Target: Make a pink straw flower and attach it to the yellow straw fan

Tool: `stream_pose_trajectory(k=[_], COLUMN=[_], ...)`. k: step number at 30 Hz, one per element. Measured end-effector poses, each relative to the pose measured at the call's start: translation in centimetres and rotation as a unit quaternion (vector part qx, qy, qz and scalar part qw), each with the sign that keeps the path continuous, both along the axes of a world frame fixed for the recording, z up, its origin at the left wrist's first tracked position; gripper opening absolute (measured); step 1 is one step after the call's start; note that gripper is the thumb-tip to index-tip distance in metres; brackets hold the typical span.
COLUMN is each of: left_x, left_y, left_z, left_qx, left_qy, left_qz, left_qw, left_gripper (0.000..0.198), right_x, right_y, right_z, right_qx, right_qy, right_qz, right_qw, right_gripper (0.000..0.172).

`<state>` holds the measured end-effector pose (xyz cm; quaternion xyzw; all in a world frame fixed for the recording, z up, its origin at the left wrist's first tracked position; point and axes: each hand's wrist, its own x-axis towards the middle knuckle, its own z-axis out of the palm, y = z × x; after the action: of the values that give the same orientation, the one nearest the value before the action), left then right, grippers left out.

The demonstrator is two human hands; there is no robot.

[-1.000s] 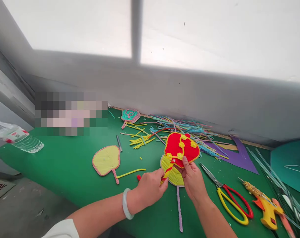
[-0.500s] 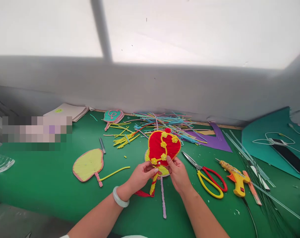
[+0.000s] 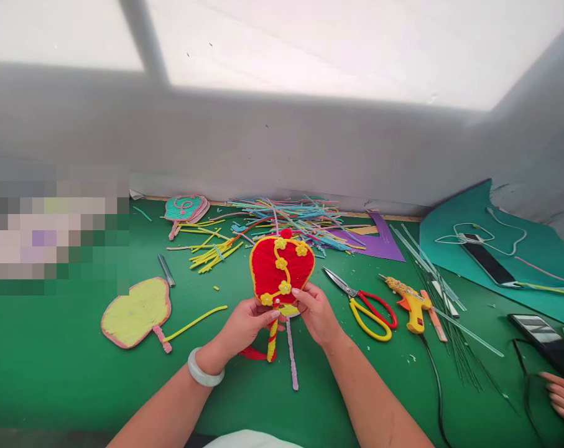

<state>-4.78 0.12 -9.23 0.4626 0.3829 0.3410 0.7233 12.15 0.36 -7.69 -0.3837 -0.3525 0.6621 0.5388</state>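
Smooth green tabletop [image 3: 58,367], and it's busy | pink-rimmed yellow fuzzy fan [image 3: 135,311] left | multicoloured pipe-cleaner pile [image 3: 293,218] along the back | red-and-yellow-handled steel scissors [image 3: 355,294] right, yellow plastic glue gun [image 3: 413,305] beside!

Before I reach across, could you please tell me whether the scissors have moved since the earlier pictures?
No; the scissors lie in the same place beside the glue gun; only the view has shifted.

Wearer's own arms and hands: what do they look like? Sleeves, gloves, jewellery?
Left forearm and right forearm: bare, no sleeves in view. Left hand and right hand: ungloved. Smooth, rounded, whitish bangle on the left only.
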Motion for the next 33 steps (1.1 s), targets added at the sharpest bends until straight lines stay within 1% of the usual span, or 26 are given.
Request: stream_pose_trajectory(k=[11,22,26,33], left_x=[0.03,0.09,0.11,0.15], left_y=[0.06,-0.03,-0.01,0.0], left_z=[0.1,0.62,0.58,0.63], left_qx=[-0.003,0.001,0.002,0.0], left_qy=[0.002,-0.006,-0.008,-0.014], left_qz=[-0.002,0.002,0.0,-0.005], left_qw=[1.0,1.0,1.0,1.0], left_gripper=[0.049,0.045,0.043,0.044], right_x=[0.18,0.15,0.13,0.23], right_y=[0.04,0.0,-0.03,0.03], right_z=[-0.86,-0.59,-0.43,-0.58], right_qx=[0.005,0.007,0.003,0.002], right_qy=[0.004,0.009,0.026,0.027], right_qz=[-0.001,0.003,0.001,0.008], right_qw=[1.0,1.0,1.0,1.0], right_gripper=[0.035,0.034,0.03,0.032])
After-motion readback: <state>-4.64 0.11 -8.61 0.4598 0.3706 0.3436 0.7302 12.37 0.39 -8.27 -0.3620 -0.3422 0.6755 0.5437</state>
